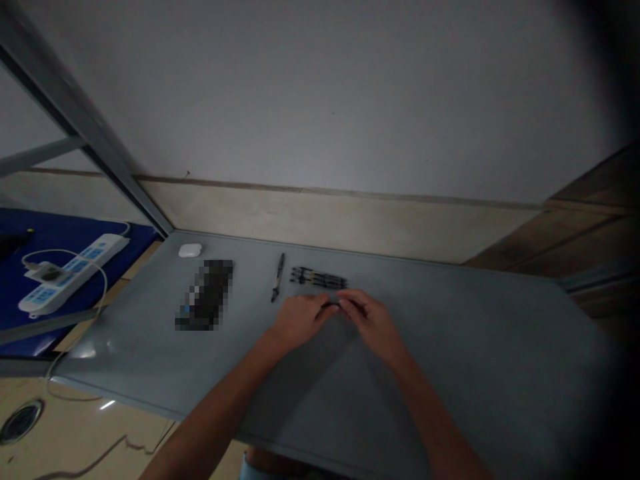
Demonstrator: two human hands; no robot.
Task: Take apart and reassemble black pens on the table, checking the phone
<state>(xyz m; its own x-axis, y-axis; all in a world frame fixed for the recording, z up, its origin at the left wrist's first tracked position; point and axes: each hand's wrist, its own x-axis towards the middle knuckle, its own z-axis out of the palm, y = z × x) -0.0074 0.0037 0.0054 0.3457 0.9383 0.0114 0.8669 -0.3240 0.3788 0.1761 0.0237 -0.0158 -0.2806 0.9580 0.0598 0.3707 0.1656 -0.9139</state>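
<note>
The one head-worn camera looks forward and down from above and behind the bare left hand [303, 317] and bare right hand [373, 323], whose forearms rise from the bottom edge. It sits well back from both, so they appear small. Beyond the hands, the view spans the smooth grey tabletop's [450, 347] far edge and the plain grey wall [340, 107]. Left of the left hand, it reaches a long white plastic power strip [75, 277]; right of the right hand, brown wooden boards [595, 227].
</note>
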